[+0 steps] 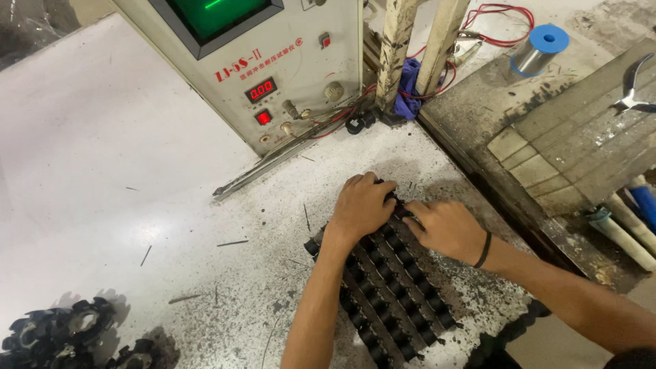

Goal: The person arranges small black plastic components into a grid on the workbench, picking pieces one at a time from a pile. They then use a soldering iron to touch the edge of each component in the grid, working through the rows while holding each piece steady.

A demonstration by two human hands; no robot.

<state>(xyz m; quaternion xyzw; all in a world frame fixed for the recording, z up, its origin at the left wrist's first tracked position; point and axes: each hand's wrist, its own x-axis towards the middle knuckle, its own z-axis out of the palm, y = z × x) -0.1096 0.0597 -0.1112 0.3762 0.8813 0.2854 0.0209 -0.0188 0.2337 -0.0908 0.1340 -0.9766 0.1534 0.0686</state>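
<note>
Both hands rest on a block of small black ring-shaped parts (393,287) laid in tight diagonal rows on the white, grit-speckled worktop (109,171), right of centre and near the viewer. The left hand (362,205) lies palm down over the far end of the rows, fingers curled onto the parts; whether its grip closes on any single piece I cannot tell. The right hand (444,229) (a dark band on its wrist) comes in from the right, just beside the left, its fingertips pressed against the same far end; its grip is likewise hidden.

Beyond the hands stands a cream test instrument (273,61) with a green screen, a red number display and red wires. A thin metal rod (266,167) lies slanted in front of it. At the near left sits a loose heap of black parts (61,335). On the far right are a blue-capped wire spool (540,48) and pliers (632,89).
</note>
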